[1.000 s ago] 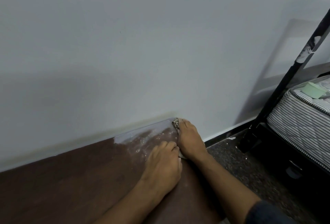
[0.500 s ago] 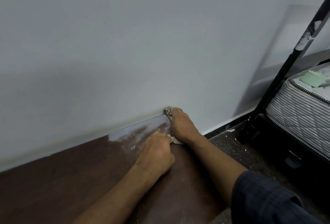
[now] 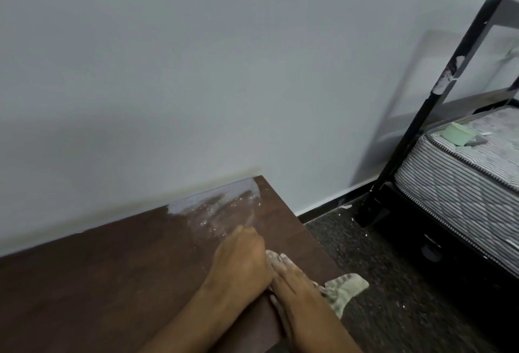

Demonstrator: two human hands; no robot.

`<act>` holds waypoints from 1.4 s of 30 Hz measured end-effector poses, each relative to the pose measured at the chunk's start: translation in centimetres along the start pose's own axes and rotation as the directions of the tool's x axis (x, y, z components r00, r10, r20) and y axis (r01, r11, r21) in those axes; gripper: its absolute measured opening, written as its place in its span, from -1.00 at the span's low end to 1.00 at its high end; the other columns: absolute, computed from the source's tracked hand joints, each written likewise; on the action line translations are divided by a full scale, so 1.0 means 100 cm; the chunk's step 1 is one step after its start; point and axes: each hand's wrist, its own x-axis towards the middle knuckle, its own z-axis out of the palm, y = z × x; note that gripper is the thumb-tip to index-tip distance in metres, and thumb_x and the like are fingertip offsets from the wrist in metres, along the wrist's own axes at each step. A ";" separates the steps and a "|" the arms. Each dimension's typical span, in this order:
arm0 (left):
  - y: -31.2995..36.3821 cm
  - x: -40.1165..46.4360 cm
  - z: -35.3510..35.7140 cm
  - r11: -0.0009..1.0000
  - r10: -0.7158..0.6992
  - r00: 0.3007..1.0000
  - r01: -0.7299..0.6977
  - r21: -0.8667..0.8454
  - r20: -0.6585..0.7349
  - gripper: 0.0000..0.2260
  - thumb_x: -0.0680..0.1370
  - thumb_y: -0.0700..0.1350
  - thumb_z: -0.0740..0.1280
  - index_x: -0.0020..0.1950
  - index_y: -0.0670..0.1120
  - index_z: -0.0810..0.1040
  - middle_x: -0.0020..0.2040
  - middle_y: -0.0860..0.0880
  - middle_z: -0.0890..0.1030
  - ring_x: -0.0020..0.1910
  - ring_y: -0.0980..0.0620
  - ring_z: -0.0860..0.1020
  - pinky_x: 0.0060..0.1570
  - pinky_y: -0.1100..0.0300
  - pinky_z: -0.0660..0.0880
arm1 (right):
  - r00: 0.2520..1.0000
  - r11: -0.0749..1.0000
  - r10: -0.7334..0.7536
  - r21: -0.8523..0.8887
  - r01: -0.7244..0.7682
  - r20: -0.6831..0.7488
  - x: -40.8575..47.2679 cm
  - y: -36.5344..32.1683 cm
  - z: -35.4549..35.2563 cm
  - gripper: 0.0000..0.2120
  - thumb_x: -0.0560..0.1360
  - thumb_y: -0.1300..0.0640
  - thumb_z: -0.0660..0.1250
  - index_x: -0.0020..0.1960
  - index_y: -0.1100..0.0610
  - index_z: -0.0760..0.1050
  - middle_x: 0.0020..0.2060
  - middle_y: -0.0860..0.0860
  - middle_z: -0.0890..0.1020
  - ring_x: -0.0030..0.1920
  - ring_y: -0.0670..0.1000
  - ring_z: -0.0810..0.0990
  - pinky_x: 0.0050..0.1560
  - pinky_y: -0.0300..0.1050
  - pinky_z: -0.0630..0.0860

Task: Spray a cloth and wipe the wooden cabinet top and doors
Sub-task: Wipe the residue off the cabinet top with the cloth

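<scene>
The dark brown wooden cabinet top (image 3: 106, 274) fills the lower left, with a wet, shiny patch (image 3: 222, 209) at its far right corner by the wall. My right hand (image 3: 295, 288) lies flat on a pale grey-green cloth (image 3: 344, 289) near the cabinet's right edge; part of the cloth hangs over the edge. My left hand (image 3: 241, 260) rests on the top just left of the right one, touching it, fingers curled down. No spray bottle is in view.
A plain white wall rises behind the cabinet. To the right, a black bed frame (image 3: 432, 105) holds a striped mattress (image 3: 471, 172) with a light green container (image 3: 457, 133) on it. Dark speckled floor (image 3: 393, 282) lies between cabinet and bed.
Both hands have slid back from the far corner at the wall toward me along the right edge, dragging the cloth. The wet corner patch is now uncovered.
</scene>
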 end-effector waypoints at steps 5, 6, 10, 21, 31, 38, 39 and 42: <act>-0.013 -0.023 0.026 0.982 0.000 0.997 -0.014 -0.189 -0.074 -0.79 0.53 -0.08 0.19 0.13 0.02 0.52 0.07 0.11 0.49 0.10 0.08 0.44 0.08 0.21 0.42 | 0.989 0.989 0.144 -0.020 -0.144 0.027 0.020 0.043 -0.021 -0.52 0.69 0.08 0.04 0.61 -0.05 0.16 0.58 -0.13 0.21 0.59 -0.09 0.10 0.58 -0.17 0.03; -0.012 -0.024 0.025 0.979 0.002 0.996 -0.020 -0.201 -0.087 -0.76 0.55 -0.06 0.20 0.19 0.03 0.52 0.12 0.11 0.50 0.12 0.09 0.43 0.13 0.19 0.43 | 0.978 0.978 0.209 -0.027 -0.209 -0.001 0.031 0.052 -0.021 -0.52 0.69 0.07 0.02 0.61 -0.03 0.15 0.59 -0.08 0.21 0.60 -0.05 0.09 0.59 -0.13 0.03; -0.003 -0.024 0.021 0.977 0.037 0.983 -0.074 -0.199 -0.182 -0.73 0.55 -0.05 0.22 0.22 -0.01 0.53 0.13 0.09 0.53 0.16 0.08 0.45 0.20 0.17 0.42 | 0.944 0.944 0.328 -0.019 -0.329 -0.033 0.038 0.035 -0.016 -0.47 0.64 0.06 -0.01 0.60 0.09 0.18 0.57 0.06 0.26 0.58 0.07 0.17 0.59 -0.04 0.08; -0.009 -0.028 0.025 0.981 0.038 0.990 -0.063 -0.186 -0.139 -0.66 0.58 0.00 0.21 0.33 -0.04 0.48 0.19 0.04 0.51 0.20 0.06 0.44 0.21 0.14 0.43 | 0.963 0.963 0.269 -0.034 -0.268 0.020 0.027 0.027 -0.022 -0.47 0.64 0.03 -0.02 0.61 0.01 0.17 0.58 -0.04 0.25 0.59 0.01 0.15 0.60 -0.07 0.05; -0.067 -0.024 0.012 0.991 -0.039 0.967 0.006 -0.133 -0.252 -0.72 0.62 0.04 0.13 0.16 -0.02 0.56 0.03 0.06 0.55 0.04 0.06 0.50 0.07 0.12 0.48 | 0.995 0.992 -0.040 0.121 0.029 0.090 0.075 -0.030 0.019 -0.56 0.68 0.07 0.06 0.55 0.01 0.27 0.52 -0.05 0.36 0.54 -0.06 0.25 0.55 -0.04 0.16; -0.073 -0.028 0.005 0.980 -0.019 0.958 -0.038 -0.194 -0.285 -0.68 0.64 0.12 0.10 0.23 0.03 0.54 0.11 0.14 0.54 0.11 0.17 0.47 0.14 0.22 0.44 | 0.951 0.951 0.308 0.024 -0.308 0.032 0.160 0.043 0.013 -0.44 0.56 0.04 -0.02 0.53 0.13 0.30 0.48 0.12 0.41 0.48 0.14 0.34 0.53 0.01 0.20; -0.072 -0.025 0.006 0.980 -0.014 0.958 -0.044 -0.195 -0.287 -0.69 0.63 0.10 0.12 0.23 0.02 0.54 0.11 0.13 0.54 0.11 0.16 0.48 0.14 0.21 0.44 | 0.939 0.940 0.342 0.005 -0.342 0.024 0.163 0.043 0.018 -0.44 0.58 0.06 -0.03 0.55 0.16 0.26 0.50 0.14 0.37 0.51 0.15 0.30 0.55 0.02 0.17; -0.069 -0.004 0.011 0.984 -0.008 0.959 -0.043 -0.174 -0.283 -0.71 0.62 0.01 0.15 0.26 -0.04 0.53 0.13 0.06 0.54 0.13 0.08 0.48 0.16 0.15 0.45 | 0.967 0.968 0.252 -0.012 -0.252 0.038 0.146 0.023 0.029 -0.47 0.63 0.13 -0.03 0.58 0.17 0.20 0.56 0.14 0.28 0.57 0.14 0.18 0.59 0.04 0.06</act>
